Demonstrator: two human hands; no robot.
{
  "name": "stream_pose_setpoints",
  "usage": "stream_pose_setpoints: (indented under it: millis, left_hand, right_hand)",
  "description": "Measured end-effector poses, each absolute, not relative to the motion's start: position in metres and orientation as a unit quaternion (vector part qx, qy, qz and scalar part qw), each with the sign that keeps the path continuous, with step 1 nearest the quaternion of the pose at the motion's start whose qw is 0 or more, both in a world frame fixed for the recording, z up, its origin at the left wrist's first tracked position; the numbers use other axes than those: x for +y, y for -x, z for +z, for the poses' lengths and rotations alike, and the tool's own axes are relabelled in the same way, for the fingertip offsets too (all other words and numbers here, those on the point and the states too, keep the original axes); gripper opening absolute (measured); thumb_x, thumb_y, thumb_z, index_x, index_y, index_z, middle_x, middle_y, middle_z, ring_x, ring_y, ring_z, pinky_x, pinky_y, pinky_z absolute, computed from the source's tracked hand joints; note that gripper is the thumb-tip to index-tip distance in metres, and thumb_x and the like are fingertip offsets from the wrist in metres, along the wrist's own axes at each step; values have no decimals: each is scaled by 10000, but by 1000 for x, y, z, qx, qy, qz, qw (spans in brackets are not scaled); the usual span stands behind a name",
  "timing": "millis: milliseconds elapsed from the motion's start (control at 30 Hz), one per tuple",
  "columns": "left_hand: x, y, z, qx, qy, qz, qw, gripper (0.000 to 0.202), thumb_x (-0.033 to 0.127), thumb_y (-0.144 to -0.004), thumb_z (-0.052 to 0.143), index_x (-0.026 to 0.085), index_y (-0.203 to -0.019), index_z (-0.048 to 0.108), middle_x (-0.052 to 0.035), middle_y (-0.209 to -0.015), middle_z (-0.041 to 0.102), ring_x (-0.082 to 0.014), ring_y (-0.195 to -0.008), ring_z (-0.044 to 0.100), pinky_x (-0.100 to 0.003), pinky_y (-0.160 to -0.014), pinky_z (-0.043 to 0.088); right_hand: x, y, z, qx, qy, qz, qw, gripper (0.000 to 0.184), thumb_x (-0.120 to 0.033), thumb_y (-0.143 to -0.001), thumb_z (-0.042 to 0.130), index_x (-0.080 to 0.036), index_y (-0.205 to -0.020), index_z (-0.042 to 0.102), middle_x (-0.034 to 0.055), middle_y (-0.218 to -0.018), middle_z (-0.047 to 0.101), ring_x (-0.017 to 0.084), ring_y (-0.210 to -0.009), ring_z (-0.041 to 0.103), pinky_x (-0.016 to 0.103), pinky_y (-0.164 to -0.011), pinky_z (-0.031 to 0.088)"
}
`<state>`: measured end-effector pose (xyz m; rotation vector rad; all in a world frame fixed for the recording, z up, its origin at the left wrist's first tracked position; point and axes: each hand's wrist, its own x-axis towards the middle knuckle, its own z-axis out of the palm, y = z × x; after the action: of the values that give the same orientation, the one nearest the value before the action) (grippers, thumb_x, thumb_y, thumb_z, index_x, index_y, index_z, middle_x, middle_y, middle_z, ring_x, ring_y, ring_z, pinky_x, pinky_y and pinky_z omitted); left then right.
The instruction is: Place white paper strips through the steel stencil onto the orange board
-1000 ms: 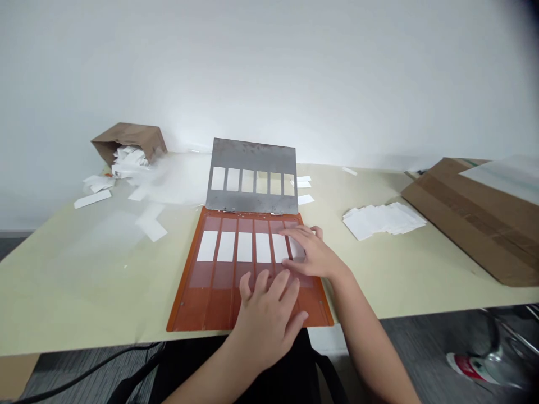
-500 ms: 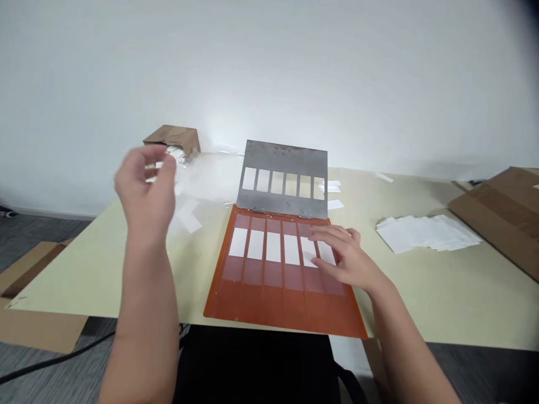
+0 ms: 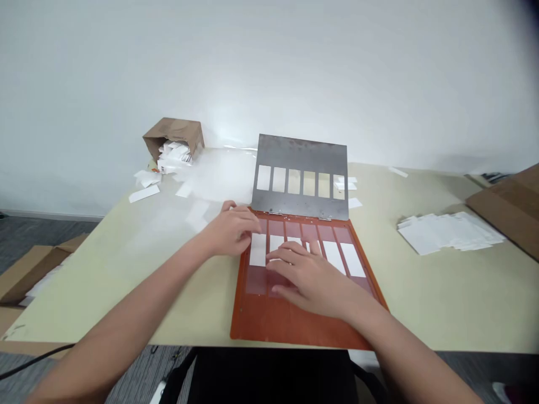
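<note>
An orange board [image 3: 303,324] with several slots lies on the table, a white card [image 3: 353,260] and others like it in a row across it. A grey metal lid with rectangular windows [image 3: 301,148] is hinged at its far edge and stands open. My left hand [image 3: 229,229] is at the board's left edge, its fingers curled together by the top of the leftmost card [image 3: 257,250]; anything in them is hidden. My right hand [image 3: 305,275] lies palm down over the middle cards with fingers stretched out, partly covering them.
A cardboard box [image 3: 179,128] spilling white slips [image 3: 174,154] stands at the back left. Clear plastic film [image 3: 223,174] lies left of the lid. To the right are a spread pile of white cards [image 3: 450,231] and a bigger cardboard box [image 3: 514,207].
My left hand has come down from its raised place near the back-left box to the board's left edge. My right hand has shifted left along the row of cards. The view has turned slightly.
</note>
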<state>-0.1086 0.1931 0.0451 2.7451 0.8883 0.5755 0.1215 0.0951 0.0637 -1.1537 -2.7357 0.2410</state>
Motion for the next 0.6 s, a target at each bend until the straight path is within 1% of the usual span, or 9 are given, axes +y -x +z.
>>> stream_pose_setpoints:
  millis: [67,133,300,367,433,500,567,600]
  left_hand:
    - [190,112,37,267,-939,188,109,361,44,-674,459,225,-850,717,17,-956,780,-204,-915,654,-417,-835,287]
    - [188,115,34,231,-952,170,104,353,40,-665,454,227,-819,712,13,-942,781,-221,-896,629,-424,-810,276]
    - [186,117,30,189,-971,123,74,260,49,-696,454,209,-743,653,-8,-848,757,-241,-895,587,-447,-803,266]
    - [184,118,29,192,-971,124,71,225,55,-693,453,203,-726,619,-9,-804,733,-234,-876,578,-444,-791,263]
    - [182,120,27,194,-969,128,79,172,74,-675,460,195,-703,579,-13,-781,710,-225,-846,566,-434,-766,261]
    - [181,122,26,194,-966,134,101,115,108,-647,474,186,-692,545,-20,-790,697,-219,-820,557,-422,-740,257]
    - [181,124,25,195,-962,142,130,112,146,-638,487,185,-724,548,-20,-767,670,-209,-780,548,-404,-717,252]
    - [181,125,24,199,-959,145,141,118,177,-665,499,188,-763,565,-18,-746,648,-204,-759,544,-394,-709,251]
  right_hand:
    - [97,-115,58,-917,384,79,77,193,-306,-902,659,-225,-1077,661,80,-1217,692,274,-1130,605,561,-1025,387]
    - [98,-111,52,-916,387,70,77,253,-343,-901,671,-217,-1120,647,92,-1225,689,289,-1147,593,589,-1047,358]
    - [103,-108,40,-906,409,69,86,550,-533,-826,732,-197,-1236,586,112,-1257,667,315,-1190,559,599,-1068,310]
    - [105,-107,38,-902,417,72,87,583,-558,-807,740,-195,-1234,578,120,-1294,643,331,-1236,525,579,-1055,311]
    - [108,-107,37,-896,429,76,87,502,-534,-835,719,-203,-1190,590,125,-1327,622,329,-1259,504,534,-1022,330]
    - [110,-106,35,-892,435,73,97,336,-470,-894,669,-216,-1107,613,113,-1327,623,306,-1241,510,487,-985,332]
    - [113,-106,33,-891,433,56,123,158,-379,-946,606,-228,-983,632,80,-1271,657,283,-1204,528,467,-964,304]
    - [114,-106,32,-891,429,49,137,127,-339,-962,578,-230,-927,636,64,-1239,672,274,-1187,535,464,-958,287]
